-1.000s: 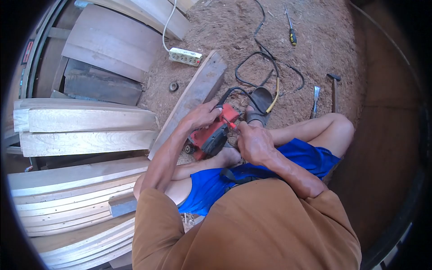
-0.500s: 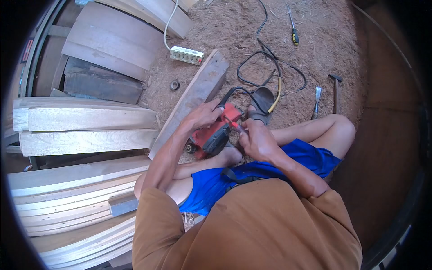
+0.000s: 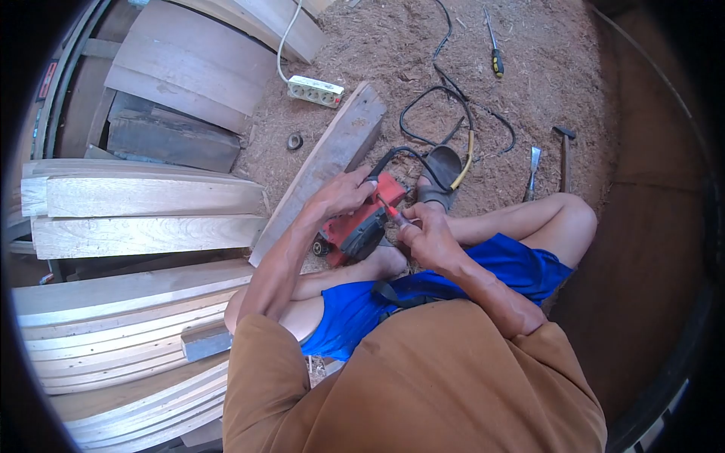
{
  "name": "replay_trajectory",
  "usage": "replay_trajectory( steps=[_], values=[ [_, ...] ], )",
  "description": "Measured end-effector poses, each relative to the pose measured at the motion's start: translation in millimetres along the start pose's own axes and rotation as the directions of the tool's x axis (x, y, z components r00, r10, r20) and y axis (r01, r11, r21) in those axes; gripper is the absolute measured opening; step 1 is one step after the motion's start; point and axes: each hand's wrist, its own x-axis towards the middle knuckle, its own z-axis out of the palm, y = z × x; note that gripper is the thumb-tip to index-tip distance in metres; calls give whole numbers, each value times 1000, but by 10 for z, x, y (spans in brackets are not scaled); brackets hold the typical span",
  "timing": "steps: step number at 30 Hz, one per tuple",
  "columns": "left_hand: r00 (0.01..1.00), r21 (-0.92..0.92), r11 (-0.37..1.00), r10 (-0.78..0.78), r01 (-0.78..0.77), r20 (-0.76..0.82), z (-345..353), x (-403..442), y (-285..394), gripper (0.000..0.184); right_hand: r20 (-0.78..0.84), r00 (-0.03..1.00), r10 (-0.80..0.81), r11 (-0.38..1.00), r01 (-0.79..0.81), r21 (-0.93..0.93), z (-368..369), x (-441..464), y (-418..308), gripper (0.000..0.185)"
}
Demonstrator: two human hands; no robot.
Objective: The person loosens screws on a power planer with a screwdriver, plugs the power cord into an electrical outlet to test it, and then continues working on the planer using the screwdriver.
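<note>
A red and black electric hand planer (image 3: 351, 226) lies in front of my crossed legs, beside a thick wooden beam (image 3: 321, 170). My left hand (image 3: 343, 195) is closed round the planer's far end, where its black cord comes out. In my right hand (image 3: 429, 234) is a screwdriver (image 3: 393, 214) with a red part at the front of its handle. Its shaft points at the planer's body close to my left fingers; whether the tip sits in a screw is too small to tell.
Boards are stacked (image 3: 143, 238) on the left. A power strip (image 3: 315, 91), a dark ring (image 3: 294, 141) and the looped cord (image 3: 445, 87) lie on sawdust. Farther right are a yellow-black screwdriver (image 3: 496, 62), a chisel (image 3: 532, 170) and a hammer (image 3: 565, 155). My sandalled foot (image 3: 434, 192) is beside the planer.
My right hand has turned slightly about the screwdriver and its fingers have shifted. My left hand and the planer stay in place.
</note>
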Motion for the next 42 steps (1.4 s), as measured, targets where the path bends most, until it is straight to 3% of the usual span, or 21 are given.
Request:
replay_trajectory(
  steps=[2,4,7,8,9,10,13,16,19,21,22,25,28,31,32,35,37,40,42],
  values=[
    [1000,0,1000,24,-24,-4,5,35,-50,48,80,988,129,964,-144,224,-31,42,19,21],
    [1000,-7,1000,-15,15,-11,32,37,-50,49,208,958,198,837,-276,473,-89,130,154,22],
    [1000,-39,999,-21,20,-13,40,41,-5,52,221,946,238,792,-320,520,-87,162,271,31],
    [1000,-52,998,-20,19,-14,35,23,-6,53,41,994,98,937,-107,332,-72,199,332,32],
    [999,-43,999,-27,27,-18,38,0,-4,47,-100,991,-83,992,92,91,-53,213,310,33],
    [999,-35,999,-30,29,-25,32,-1,12,41,-190,937,-293,948,259,-182,-55,221,280,34],
    [999,-39,999,-14,12,-46,36,11,37,37,32,948,-315,645,239,-726,-193,-101,-241,32],
    [998,-46,999,6,-9,-64,55,25,25,37,59,948,-313,685,269,-677,-120,-86,-153,31],
    [998,-23,1000,3,-4,-60,51,46,-27,35,-16,981,-192,938,179,-298,-61,7,-27,24],
    [998,-15,1000,-8,7,-57,54,34,-14,34,-3,1000,14,998,-14,57,-14,97,44,18],
    [998,-19,1000,-15,14,-59,50,2,21,33,29,993,112,966,-115,231,-2,125,51,16],
    [998,-59,998,2,-6,-60,65,68,-58,33,82,960,266,866,-276,418,-51,72,-105,12],
    [998,-75,997,-17,12,-61,66,33,-33,33,298,925,235,693,-374,616,-113,131,-8,10],
    [996,-62,997,-42,38,-76,41,19,8,35,203,949,243,778,-315,543,-68,90,-14,8],
    [995,-64,997,-49,43,-83,53,14,9,35,226,934,276,747,-356,562,-83,120,-4,7],
    [999,-49,998,-47,46,-23,21,12,42,62,304,900,312,611,-435,661,-170,182,-53,9],
    [999,-47,999,-22,20,-24,25,40,-8,58,355,897,265,448,-440,778,-256,61,-226,15],
    [1000,-37,999,-19,18,-19,32,31,-8,52,396,899,187,556,-429,712,-205,163,104,27],
    [1000,-37,999,-22,21,-18,34,40,-8,48,259,939,227,730,-340,593,-116,102,83,28]
  ],
)
